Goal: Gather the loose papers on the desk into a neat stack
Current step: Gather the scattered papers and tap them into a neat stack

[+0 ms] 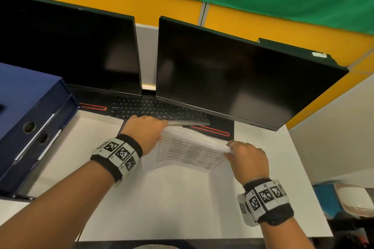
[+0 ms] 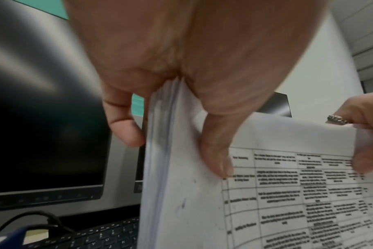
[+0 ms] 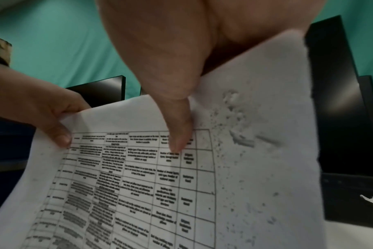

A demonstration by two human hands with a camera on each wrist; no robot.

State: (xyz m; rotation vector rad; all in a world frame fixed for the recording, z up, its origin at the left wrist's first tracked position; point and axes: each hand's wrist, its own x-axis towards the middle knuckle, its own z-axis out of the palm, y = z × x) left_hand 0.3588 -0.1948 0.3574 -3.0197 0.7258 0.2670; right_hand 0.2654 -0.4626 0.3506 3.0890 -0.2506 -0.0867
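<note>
A stack of white papers (image 1: 192, 149) with a printed table on the front sheet stands tilted on the white desk (image 1: 162, 198), in front of the keyboard. My left hand (image 1: 145, 129) grips its upper left corner, thumb on the printed face and fingers behind, as the left wrist view shows on the papers (image 2: 181, 185). My right hand (image 1: 249, 157) pinches the upper right corner, thumb pressed on the table print of the papers (image 3: 245, 168). The sheet edges lie close together along the left side. The stack's lower edge is near the desk; I cannot tell if it touches.
Two dark monitors (image 1: 232, 79) stand behind a black keyboard (image 1: 157, 109). A blue binder box (image 1: 28, 119) lies at the left. The desk's right edge (image 1: 311, 168) drops off beside my right wrist.
</note>
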